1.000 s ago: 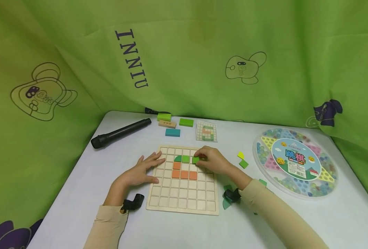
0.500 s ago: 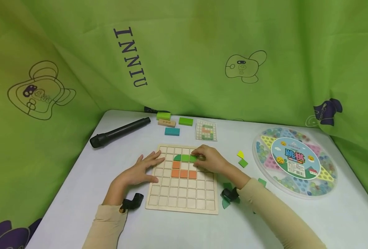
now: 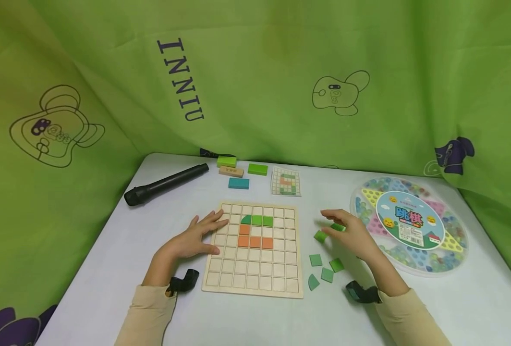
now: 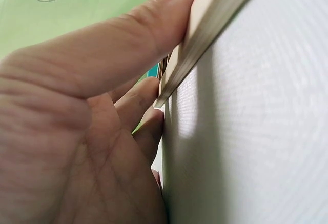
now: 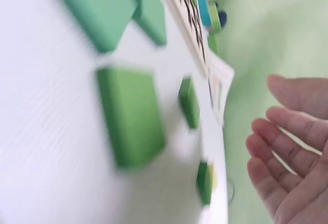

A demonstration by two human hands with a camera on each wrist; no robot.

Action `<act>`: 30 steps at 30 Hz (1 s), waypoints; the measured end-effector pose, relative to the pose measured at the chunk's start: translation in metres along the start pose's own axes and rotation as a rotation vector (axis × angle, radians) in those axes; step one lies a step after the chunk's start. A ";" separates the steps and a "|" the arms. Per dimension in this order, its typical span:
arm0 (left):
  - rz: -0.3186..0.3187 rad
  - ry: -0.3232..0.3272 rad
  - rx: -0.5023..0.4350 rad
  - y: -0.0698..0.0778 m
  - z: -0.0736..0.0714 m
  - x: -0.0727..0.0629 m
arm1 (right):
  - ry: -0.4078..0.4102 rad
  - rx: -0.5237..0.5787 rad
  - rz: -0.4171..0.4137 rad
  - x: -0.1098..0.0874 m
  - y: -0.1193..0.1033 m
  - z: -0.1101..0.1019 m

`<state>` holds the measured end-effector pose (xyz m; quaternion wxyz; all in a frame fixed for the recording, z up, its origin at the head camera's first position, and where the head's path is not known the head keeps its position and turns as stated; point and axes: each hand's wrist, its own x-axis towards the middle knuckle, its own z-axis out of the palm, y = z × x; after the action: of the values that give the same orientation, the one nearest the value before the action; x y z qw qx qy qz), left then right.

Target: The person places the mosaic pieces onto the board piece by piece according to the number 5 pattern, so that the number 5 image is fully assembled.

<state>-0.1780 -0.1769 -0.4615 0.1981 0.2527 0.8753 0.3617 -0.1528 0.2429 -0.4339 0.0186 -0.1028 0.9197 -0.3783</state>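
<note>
My left hand point(image 3: 190, 240) rests on the left edge of a wooden grid board point(image 3: 255, 279), fingers spread. In the left wrist view, its thumb point(image 4: 118, 44) touches the board's side point(image 4: 205, 34). Set in the grid are a dark green quarter-circle point(image 3: 247, 219), two light green squares point(image 3: 267, 221) and several orange squares point(image 3: 255, 242). To the right of the board hovers my right hand point(image 3: 354, 235), fingers apart and holding nothing. Near its fingertips lie a green square point(image 3: 321, 236) and another green square point(image 3: 337, 226), partly hidden. The right wrist view shows a green tile point(image 5: 133, 116) beneath that hand.
Loose tiles lie right of the board, including a teal quarter-circle point(image 3: 313, 282) and a teal square point(image 3: 315, 260). A pattern card point(image 3: 286, 181), wooden blocks point(image 3: 239, 183) and a black microphone point(image 3: 166, 184) lie behind. A round marble game box point(image 3: 411, 226) sits at right.
My right hand has let go of a light green square, now set in the grid's upper row beside another, and moved right to the loose tiles. The left hand stays on the board.
</note>
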 end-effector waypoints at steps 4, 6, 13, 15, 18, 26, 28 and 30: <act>-0.003 -0.002 -0.004 0.000 0.001 -0.002 | 0.016 0.007 0.095 -0.015 0.016 -0.008; -0.009 -0.002 -0.007 0.000 0.001 -0.003 | 0.023 0.012 0.123 -0.018 0.020 -0.009; 0.017 0.012 0.005 -0.002 0.002 -0.003 | 0.040 -0.034 0.192 -0.020 0.024 -0.009; 0.027 0.014 0.008 -0.003 0.002 -0.002 | 0.046 -0.063 0.193 -0.019 0.024 -0.007; 0.037 0.016 0.006 -0.004 0.002 -0.002 | 0.073 -0.101 0.170 -0.018 0.024 -0.004; 0.068 0.024 -0.008 -0.005 0.002 0.000 | 0.170 -0.191 0.129 -0.010 0.024 0.008; 0.054 0.016 -0.003 -0.004 0.001 0.001 | 0.173 -0.189 0.132 -0.009 0.025 0.009; 0.037 0.009 0.007 -0.004 0.000 0.001 | 0.170 -0.180 0.135 -0.009 0.025 0.008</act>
<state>-0.1801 -0.1785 -0.4647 0.1866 0.2682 0.8725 0.3632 -0.1478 0.2566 -0.4580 -0.0432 -0.0099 0.9531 -0.2996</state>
